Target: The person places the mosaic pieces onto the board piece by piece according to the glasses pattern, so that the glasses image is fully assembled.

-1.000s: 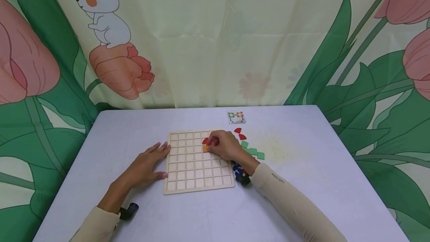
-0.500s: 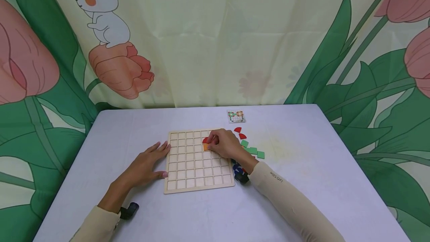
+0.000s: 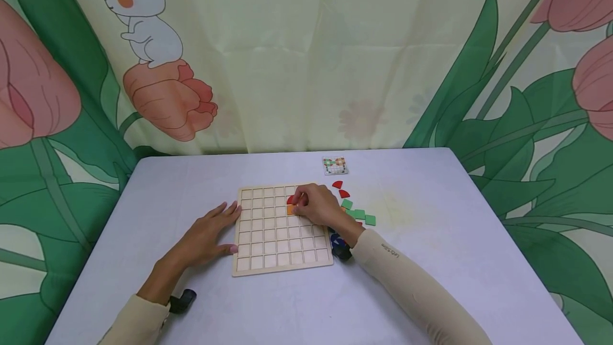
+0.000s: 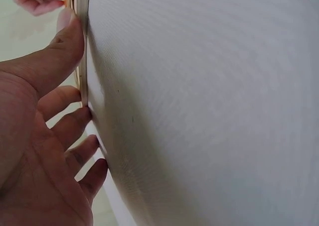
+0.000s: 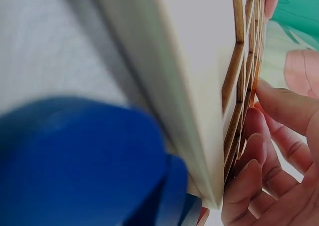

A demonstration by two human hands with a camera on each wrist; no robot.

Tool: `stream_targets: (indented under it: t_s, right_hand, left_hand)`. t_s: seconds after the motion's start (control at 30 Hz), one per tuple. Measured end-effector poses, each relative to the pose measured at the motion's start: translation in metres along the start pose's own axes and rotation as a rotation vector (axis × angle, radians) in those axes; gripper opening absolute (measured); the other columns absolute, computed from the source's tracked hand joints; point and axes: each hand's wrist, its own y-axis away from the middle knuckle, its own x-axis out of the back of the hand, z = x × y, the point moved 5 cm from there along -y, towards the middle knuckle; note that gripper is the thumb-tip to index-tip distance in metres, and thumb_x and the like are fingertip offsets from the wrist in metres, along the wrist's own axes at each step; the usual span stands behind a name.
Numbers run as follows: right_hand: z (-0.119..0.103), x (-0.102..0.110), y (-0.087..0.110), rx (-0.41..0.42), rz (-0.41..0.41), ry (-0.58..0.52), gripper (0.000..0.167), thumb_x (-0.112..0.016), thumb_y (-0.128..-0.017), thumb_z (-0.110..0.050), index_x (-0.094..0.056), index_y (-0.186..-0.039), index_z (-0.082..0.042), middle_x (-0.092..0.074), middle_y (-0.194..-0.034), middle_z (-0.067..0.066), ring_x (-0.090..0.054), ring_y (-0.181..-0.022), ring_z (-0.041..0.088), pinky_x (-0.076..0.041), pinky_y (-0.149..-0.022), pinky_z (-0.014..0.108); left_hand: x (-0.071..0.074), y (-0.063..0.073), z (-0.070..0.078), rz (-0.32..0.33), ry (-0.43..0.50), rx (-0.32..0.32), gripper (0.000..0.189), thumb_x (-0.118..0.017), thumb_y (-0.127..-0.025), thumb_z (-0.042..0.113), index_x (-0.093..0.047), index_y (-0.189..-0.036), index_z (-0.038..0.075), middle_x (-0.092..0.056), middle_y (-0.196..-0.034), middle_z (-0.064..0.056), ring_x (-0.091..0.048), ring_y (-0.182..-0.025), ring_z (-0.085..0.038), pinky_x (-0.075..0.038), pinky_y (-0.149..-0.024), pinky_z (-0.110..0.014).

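Observation:
A square wooden grid board lies on the white table. Along its left edge, my left hand rests with fingers spread; in the left wrist view the thumb and fingertips touch the board's side. Over the upper right cells, my right hand has curled fingers and pinches an orange square tile at the board's surface. In the right wrist view the thumb meets the tile's orange edge. Just behind it sits a red piece, partly hidden by the fingers.
Right of the board lie red quarter-circle pieces, several green square tiles and blue pieces, partly under the right wrist. A small pattern card lies near the table's back edge. A printed curtain hangs behind.
The orange tile shifts slightly under the right fingers, which stay at the same cells. The left hand keeps its place on the board's edge.

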Motion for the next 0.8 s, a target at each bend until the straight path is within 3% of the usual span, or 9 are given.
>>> stream_targets:
  t_s: [0.37, 0.8]
  right_hand:
    - [0.002, 0.006, 0.003, 0.031, 0.030, -0.044, 0.012, -0.086, -0.091, -0.028, -0.075, -0.094, -0.024, -0.067, -0.076, -0.005, -0.060, -0.073, 0.017, -0.045, -0.064, 0.030]
    - [0.028, 0.030, 0.008, -0.039, 0.115, -0.079, 0.011, -0.086, -0.091, -0.027, -0.077, -0.095, -0.023, -0.070, -0.085, -0.001, -0.063, -0.080, 0.020, -0.050, -0.064, 0.031]
  left_hand:
    - [-0.001, 0.000, -0.003, -0.015, -0.006, 0.033, 0.101, -0.091, -0.083, 0.030, -0.037, -0.165, 0.009, -0.033, -0.174, -0.013, -0.027, -0.161, -0.047, -0.034, -0.120, -0.073]
    - [-0.001, 0.000, -0.002, -0.017, 0.002, 0.035, 0.101, -0.091, -0.083, 0.030, -0.037, -0.165, 0.008, -0.032, -0.174, -0.013, -0.027, -0.161, -0.047, -0.034, -0.120, -0.073]
